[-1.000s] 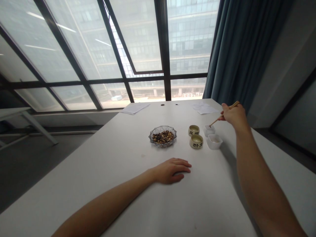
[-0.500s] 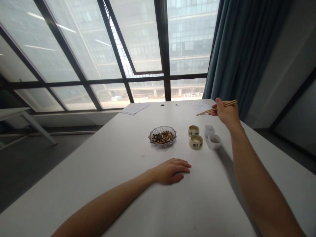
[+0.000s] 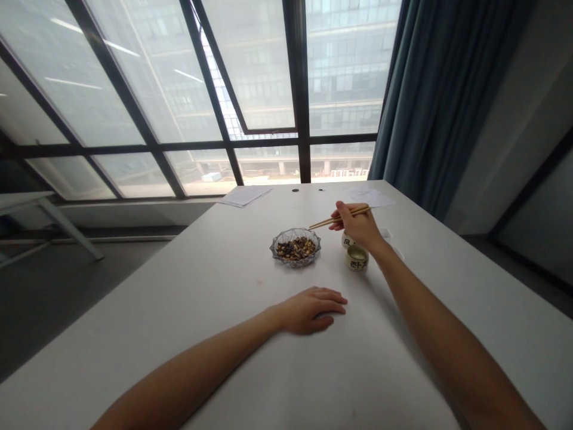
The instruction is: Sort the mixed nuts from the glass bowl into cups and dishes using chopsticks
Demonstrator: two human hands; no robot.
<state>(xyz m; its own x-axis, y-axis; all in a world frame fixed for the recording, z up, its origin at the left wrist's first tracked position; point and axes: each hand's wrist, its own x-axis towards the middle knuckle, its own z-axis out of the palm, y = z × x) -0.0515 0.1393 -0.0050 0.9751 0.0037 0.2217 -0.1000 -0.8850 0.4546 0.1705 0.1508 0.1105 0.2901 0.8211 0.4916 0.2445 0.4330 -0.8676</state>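
Note:
My right hand (image 3: 356, 226) grips a pair of chopsticks (image 3: 323, 223), whose tips hover by the upper right rim of a clear glass bowl (image 3: 273, 249). Mixed nuts or seeds, too small to name surely, form a dark and tan heap (image 3: 296, 247) in the bowl; no piece shows between the tips. Below the bowl, my left hand (image 3: 313, 310) lies flat on the table, open and holding nothing. A cream cup with dark characters (image 3: 357, 263) stands right of the bowl. Behind it another such cup (image 3: 347, 240) is partly hidden by my right hand. White cups (image 3: 397, 253) are mostly covered by my right arm.
The white table (image 3: 201, 298) reaches toward the windows. Paper sheets (image 3: 245, 195) lie at its far left and more paper (image 3: 369, 196) at its far right. A blue curtain (image 3: 430, 107) hangs beyond the right corner. Another table (image 3: 27, 203) stands at far left.
My right hand has moved left with the chopsticks, from beyond the white cups to the glass bowl's edge. My left hand stays where it was.

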